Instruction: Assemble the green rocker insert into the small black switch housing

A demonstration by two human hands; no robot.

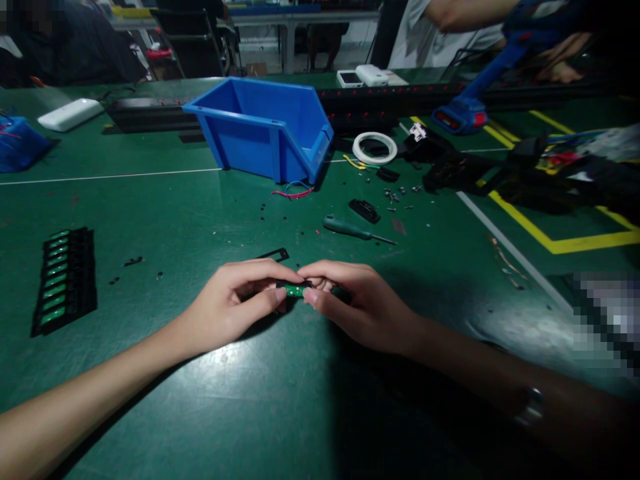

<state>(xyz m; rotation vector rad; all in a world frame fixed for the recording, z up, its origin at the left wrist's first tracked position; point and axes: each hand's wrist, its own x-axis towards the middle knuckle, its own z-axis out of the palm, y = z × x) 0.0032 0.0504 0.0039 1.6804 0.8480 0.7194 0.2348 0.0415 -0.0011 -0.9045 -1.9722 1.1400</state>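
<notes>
Between my two hands is a small green circuit board (295, 291) with a black edge part. My left hand (243, 297) pinches its left end between thumb and fingers. The right end is gripped by my right hand (357, 300), whose forefinger meets the left one above the board. Just behind my left fingers lies a thin black frame (281, 254), partly hidden. A green-handled screwdriver (350, 228) rests beyond my right hand, near a black plastic part (365, 211). At the left, a black holder (83, 277) carries a row of several green boards.
A blue bin (250, 137) stands at the back, with a white ring (375, 148) and scattered screws (395, 195) right of it. A blue power tool (463, 113) stands back right, near another person's hand. Dark parts and cables lie at the right.
</notes>
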